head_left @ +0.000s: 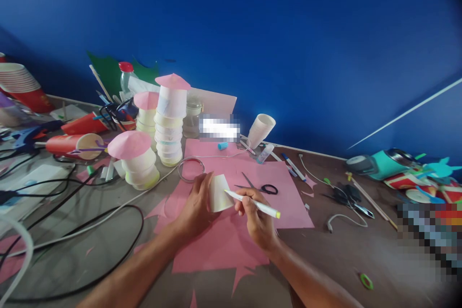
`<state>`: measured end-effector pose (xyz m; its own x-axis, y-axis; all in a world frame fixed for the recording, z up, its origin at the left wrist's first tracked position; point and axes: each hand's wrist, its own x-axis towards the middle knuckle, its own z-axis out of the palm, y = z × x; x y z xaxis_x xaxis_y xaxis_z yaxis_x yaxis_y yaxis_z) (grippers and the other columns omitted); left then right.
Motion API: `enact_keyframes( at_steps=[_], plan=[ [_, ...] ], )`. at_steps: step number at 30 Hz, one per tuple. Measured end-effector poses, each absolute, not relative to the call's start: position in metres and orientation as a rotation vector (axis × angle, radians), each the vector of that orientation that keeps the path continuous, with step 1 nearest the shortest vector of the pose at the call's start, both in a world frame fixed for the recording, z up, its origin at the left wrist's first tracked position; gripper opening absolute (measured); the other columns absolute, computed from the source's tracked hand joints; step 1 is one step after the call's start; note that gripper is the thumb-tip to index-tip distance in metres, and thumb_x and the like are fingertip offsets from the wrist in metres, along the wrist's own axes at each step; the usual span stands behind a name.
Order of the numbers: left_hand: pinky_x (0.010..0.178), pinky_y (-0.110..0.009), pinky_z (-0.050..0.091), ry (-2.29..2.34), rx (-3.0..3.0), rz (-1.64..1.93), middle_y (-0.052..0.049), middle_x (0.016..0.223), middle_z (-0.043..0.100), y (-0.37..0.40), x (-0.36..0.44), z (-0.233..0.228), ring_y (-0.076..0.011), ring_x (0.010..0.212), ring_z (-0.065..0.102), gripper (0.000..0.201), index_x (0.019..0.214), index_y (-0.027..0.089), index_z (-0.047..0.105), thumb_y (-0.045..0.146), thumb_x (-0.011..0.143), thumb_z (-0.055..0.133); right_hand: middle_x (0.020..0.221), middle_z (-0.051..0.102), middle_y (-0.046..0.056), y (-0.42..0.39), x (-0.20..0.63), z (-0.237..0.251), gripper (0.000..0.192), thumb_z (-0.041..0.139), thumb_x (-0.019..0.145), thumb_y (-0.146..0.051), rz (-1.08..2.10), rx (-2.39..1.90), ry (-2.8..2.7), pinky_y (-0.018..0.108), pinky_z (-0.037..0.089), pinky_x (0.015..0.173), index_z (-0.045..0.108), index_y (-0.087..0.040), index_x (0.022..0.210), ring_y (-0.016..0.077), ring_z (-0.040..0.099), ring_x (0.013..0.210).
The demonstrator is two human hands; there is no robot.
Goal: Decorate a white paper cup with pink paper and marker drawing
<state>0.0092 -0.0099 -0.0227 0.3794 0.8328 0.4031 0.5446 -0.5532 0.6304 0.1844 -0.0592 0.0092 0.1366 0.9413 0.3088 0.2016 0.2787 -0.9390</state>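
Marking a paper cup over pink paper

The left hand (pixel 197 204) holds a white cup (pixel 219 193) on the pink sheet (pixel 231 231); the right hand (pixel 258 219) sets a marker (pixel 252 203) against it, scissors (pixel 262 186) just beyond.

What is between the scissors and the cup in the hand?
In the head view, only bare pink paper lies between the scissors and the cup held by the left hand; the right hand's marker touches the cup lower down.
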Motion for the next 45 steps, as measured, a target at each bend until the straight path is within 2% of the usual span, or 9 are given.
enact_keyframes(
  at_steps=[9, 17, 23, 29, 36, 41, 45],
  plan=[
    [0.102, -0.055, 0.052, 1.183, 2.211, 1.009, -0.017, 0.134, 0.049, -0.0099, 0.0094, -0.0195, -0.0376, 0.129, 0.051, 0.09, 0.148, 0.019, 0.026, 0.026, 0.073, 0.076, 0.07, 0.063, 0.001, -0.0572, 0.186, 0.0038, 0.027, 0.047, 0.099, -0.039, 0.726, -1.203, -1.448, 0.026, 0.046, 0.055, 0.064, -0.019, 0.098, 0.0119, 0.053, 0.055],
    [0.102, -0.052, 0.053, 1.189, 2.211, 1.011, -0.019, 0.134, 0.049, -0.0114, 0.0087, -0.0164, -0.0382, 0.128, 0.052, 0.085, 0.146, 0.014, 0.029, 0.027, 0.076, 0.074, 0.067, 0.062, 0.0, -0.0576, 0.1832, 0.0076, 0.028, 0.049, 0.098, -0.042, 0.726, -1.214, -1.381, 0.026, 0.046, 0.054, 0.064, -0.019, 0.095, 0.0125, 0.054, 0.056],
    [0.102, -0.055, 0.051, 1.206, 2.223, 0.988, -0.019, 0.137, 0.045, -0.0104, 0.0094, -0.0208, -0.0384, 0.131, 0.049, 0.09, 0.147, 0.018, 0.022, 0.028, 0.075, 0.075, 0.065, 0.061, -0.001, -0.0574, 0.1835, 0.0089, 0.028, 0.049, 0.098, -0.043, 0.754, -1.195, -1.358, 0.025, 0.045, 0.054, 0.063, -0.019, 0.094, 0.0121, 0.053, 0.055],
    [0.102, -0.053, 0.052, 1.194, 2.251, 1.031, -0.02, 0.136, 0.047, -0.0106, 0.0091, -0.0208, -0.0379, 0.13, 0.05, 0.084, 0.146, 0.015, 0.027, 0.026, 0.076, 0.072, 0.062, 0.06, -0.001, -0.0598, 0.1826, 0.0101, 0.031, 0.049, 0.097, -0.046, 0.773, -1.186, -1.331, 0.025, 0.044, 0.052, 0.064, -0.019, 0.092, 0.0124, 0.052, 0.054],
    [0.101, -0.054, 0.052, 1.182, 2.293, 1.02, -0.022, 0.136, 0.044, -0.0099, 0.0094, -0.0238, -0.0374, 0.13, 0.049, 0.088, 0.146, 0.015, 0.022, 0.028, 0.076, 0.073, 0.065, 0.063, 0.0, -0.0619, 0.1811, 0.0103, 0.03, 0.05, 0.097, -0.045, 0.73, -1.161, -1.356, 0.025, 0.047, 0.053, 0.064, -0.019, 0.095, 0.0119, 0.054, 0.053],
    [0.104, -0.054, 0.05, 1.176, 2.272, 1.034, -0.02, 0.136, 0.045, -0.0113, 0.0094, -0.0203, -0.0378, 0.131, 0.048, 0.082, 0.146, 0.016, 0.023, 0.026, 0.079, 0.069, 0.066, 0.063, 0.0, -0.0605, 0.1803, 0.0122, 0.029, 0.049, 0.098, -0.044, 0.69, -1.172, -1.388, 0.024, 0.048, 0.052, 0.063, -0.019, 0.096, 0.0114, 0.055, 0.053],
    [0.099, -0.055, 0.052, 1.157, 2.29, 1.039, -0.021, 0.134, 0.046, -0.0108, 0.0095, -0.0195, -0.0396, 0.128, 0.05, 0.085, 0.146, 0.015, 0.024, 0.029, 0.077, 0.072, 0.067, 0.063, 0.0, -0.0606, 0.1806, 0.0132, 0.027, 0.049, 0.098, -0.042, 0.689, -1.174, -1.421, 0.023, 0.048, 0.052, 0.063, -0.019, 0.096, 0.0116, 0.056, 0.054]
  ],
)
